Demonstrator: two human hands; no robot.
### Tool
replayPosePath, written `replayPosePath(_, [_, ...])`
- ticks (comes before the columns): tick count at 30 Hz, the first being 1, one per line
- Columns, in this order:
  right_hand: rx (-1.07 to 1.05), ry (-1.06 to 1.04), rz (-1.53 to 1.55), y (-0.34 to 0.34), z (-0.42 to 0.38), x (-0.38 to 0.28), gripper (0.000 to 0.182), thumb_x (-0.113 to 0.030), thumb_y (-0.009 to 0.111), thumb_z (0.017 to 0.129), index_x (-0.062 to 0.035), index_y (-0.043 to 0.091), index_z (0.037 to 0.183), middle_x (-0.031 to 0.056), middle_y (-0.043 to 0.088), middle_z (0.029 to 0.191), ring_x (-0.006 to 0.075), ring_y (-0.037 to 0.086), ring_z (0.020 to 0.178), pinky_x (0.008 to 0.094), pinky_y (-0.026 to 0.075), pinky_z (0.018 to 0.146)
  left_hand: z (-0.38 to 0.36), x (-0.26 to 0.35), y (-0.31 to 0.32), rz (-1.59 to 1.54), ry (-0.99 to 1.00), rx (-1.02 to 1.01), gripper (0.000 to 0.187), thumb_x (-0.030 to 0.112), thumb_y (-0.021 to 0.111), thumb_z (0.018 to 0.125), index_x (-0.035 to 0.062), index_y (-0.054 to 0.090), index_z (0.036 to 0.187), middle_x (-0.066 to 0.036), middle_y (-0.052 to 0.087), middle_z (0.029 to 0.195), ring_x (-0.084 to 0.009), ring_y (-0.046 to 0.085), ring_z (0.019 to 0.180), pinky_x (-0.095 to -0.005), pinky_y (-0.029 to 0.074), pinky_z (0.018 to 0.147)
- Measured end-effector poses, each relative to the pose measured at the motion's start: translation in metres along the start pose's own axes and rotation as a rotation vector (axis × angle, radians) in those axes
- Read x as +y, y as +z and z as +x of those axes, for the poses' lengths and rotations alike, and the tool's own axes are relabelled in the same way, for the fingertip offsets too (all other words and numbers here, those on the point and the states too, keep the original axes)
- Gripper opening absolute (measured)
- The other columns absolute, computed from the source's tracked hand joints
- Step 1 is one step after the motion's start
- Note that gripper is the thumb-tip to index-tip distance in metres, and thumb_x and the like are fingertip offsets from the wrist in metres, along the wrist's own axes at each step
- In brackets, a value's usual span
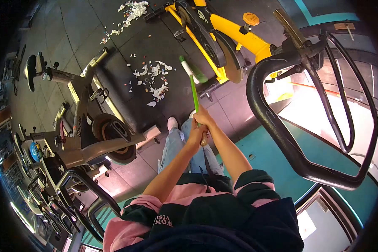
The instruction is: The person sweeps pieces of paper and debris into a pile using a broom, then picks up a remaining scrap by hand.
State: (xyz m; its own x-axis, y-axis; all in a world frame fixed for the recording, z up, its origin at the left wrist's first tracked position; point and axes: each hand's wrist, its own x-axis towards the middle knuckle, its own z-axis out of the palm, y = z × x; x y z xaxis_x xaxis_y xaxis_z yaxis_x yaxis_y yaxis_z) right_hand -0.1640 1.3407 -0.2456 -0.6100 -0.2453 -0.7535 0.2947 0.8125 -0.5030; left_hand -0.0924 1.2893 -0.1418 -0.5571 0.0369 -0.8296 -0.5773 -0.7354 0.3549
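Both of my hands are wrapped round the green handle of a broom. My left hand is closed on the lower part, close to the handle's end near my body. Just beyond it, my right hand grips the stick, the two hands touching. The broom's white and green head rests on the dark floor beside the yellow exercise bike. To the left of the head lie scattered white paper scraps with small coloured bits. A larger heap of white scraps lies farther off.
A brown and black exercise bike stands on my left, with more machines behind it. Large black handlebars reach in close on my right. A teal floor strip runs beside my legs. At right is a brightly lit area.
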Motion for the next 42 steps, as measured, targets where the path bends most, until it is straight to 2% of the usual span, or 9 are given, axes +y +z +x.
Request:
replayPosePath(4, [-0.011, -0.168, 0.123, -0.004, -0.039, 0.026, 0.055, -0.009, 0.056, 0.065, 0.0018, 0.040, 0.117, 0.0242, 0.048, 0.113, 0.0349, 0.045, 0.108, 0.0368, 0.038, 0.088, -0.032, -0.029, 0.021, 0.089, 0.075, -0.003, 0.060, 0.004, 0.046, 0.075, 0.0170, 0.019, 0.127, -0.007, 0.049, 0.084, -0.0150, 0.051, 0.055, -0.0258, 0.045, 0.046])
replayPosePath(6, [-0.075, -0.159, 0.245, -0.018, -0.073, 0.026, 0.057, -0.009, 0.056, 0.067, -0.0005, 0.038, 0.120, 0.0229, 0.046, 0.117, 0.0327, 0.043, 0.111, 0.0354, 0.036, 0.090, -0.047, -0.056, 0.028, 0.245, 0.176, 0.095, 0.084, 0.005, 0.046, 0.076, 0.0109, -0.016, 0.132, -0.015, 0.052, 0.079, -0.0219, 0.055, 0.060, -0.0295, 0.046, 0.051])
replayPosePath(9, [0.068, -0.217, 0.207, -0.024, -0.108, 0.026, 0.053, -0.011, 0.056, 0.068, -0.0040, 0.038, 0.118, 0.0229, 0.055, 0.099, 0.0390, 0.052, 0.095, 0.0401, 0.041, 0.079, -0.073, -0.062, 0.030, 0.433, 0.094, 0.057, 0.087, 0.006, 0.046, 0.076, 0.0087, -0.021, 0.131, -0.017, 0.053, 0.080, -0.0242, 0.055, 0.062, -0.0305, 0.046, 0.054])
replayPosePath(15, [0.116, 0.111, 0.192, -0.012, -0.074, 0.021, 0.047, -0.010, 0.056, 0.067, -0.0006, 0.041, 0.111, 0.0221, 0.056, 0.090, 0.0345, 0.056, 0.085, 0.0396, 0.043, 0.072, -0.037, -0.045, -0.001, 0.257, -0.042, -0.078, 0.085, 0.009, 0.047, 0.076, 0.0196, -0.013, 0.135, -0.012, 0.052, 0.075, -0.0183, 0.053, 0.053, -0.0293, 0.042, 0.043])
replayPosePath(22, [-0.018, 0.006, 0.434, 0.037, -0.024, -0.008, 0.043, -0.014, 0.059, 0.068, 0.0053, 0.046, 0.104, 0.0197, 0.057, 0.088, 0.0284, 0.056, 0.083, 0.0362, 0.044, 0.071, -0.036, 0.027, -0.026, 0.301, -0.219, 0.047, 0.085, 0.009, 0.047, 0.078, 0.0244, -0.013, 0.135, -0.006, 0.048, 0.065, -0.0152, 0.048, 0.045, -0.0277, 0.039, 0.038])
replayPosePath(30, [0.049, -0.129, 0.473, 0.042, -0.041, -0.020, 0.057, -0.017, 0.062, 0.068, 0.0017, 0.042, 0.117, 0.0211, 0.054, 0.103, 0.0308, 0.053, 0.096, 0.0350, 0.042, 0.081, -0.062, 0.026, -0.029, 0.724, 0.110, 0.096, 0.087, 0.016, 0.050, 0.080, 0.0164, -0.019, 0.133, -0.030, 0.055, 0.092, -0.0375, 0.059, 0.080, -0.0386, 0.047, 0.067])
replayPosePath(35, [0.107, 0.012, 0.376, 0.028, -0.084, -0.036, 0.048, -0.013, 0.056, 0.070, 0.0003, 0.042, 0.114, 0.0228, 0.054, 0.097, 0.0346, 0.054, 0.090, 0.0392, 0.043, 0.075, -0.063, -0.003, -0.048, 0.639, 0.245, -0.026, 0.089, 0.019, 0.052, 0.078, 0.0138, -0.017, 0.134, -0.029, 0.051, 0.105, -0.0348, 0.058, 0.087, -0.0345, 0.046, 0.071])
replayPosePath(37, [0.078, 0.090, 0.367, 0.037, -0.076, -0.030, 0.047, -0.014, 0.056, 0.070, 0.0011, 0.043, 0.112, 0.0223, 0.055, 0.096, 0.0338, 0.054, 0.089, 0.0392, 0.043, 0.074, -0.060, 0.006, -0.052, 0.515, -0.029, -0.016, 0.086, 0.011, 0.052, 0.077, 0.0085, -0.010, 0.136, -0.019, 0.042, 0.118, -0.0232, 0.050, 0.096, -0.0285, 0.043, 0.077])
replayPosePath(42, [0.043, 0.111, 0.387, 0.068, -0.035, -0.026, 0.045, -0.017, 0.055, 0.071, 0.0040, 0.044, 0.109, 0.0205, 0.056, 0.094, 0.0312, 0.056, 0.085, 0.0395, 0.043, 0.072, -0.046, 0.052, -0.062, 0.576, -0.145, 0.009, 0.087, 0.008, 0.053, 0.076, 0.0110, -0.010, 0.136, -0.018, 0.049, 0.109, -0.0206, 0.054, 0.085, -0.0264, 0.045, 0.071])
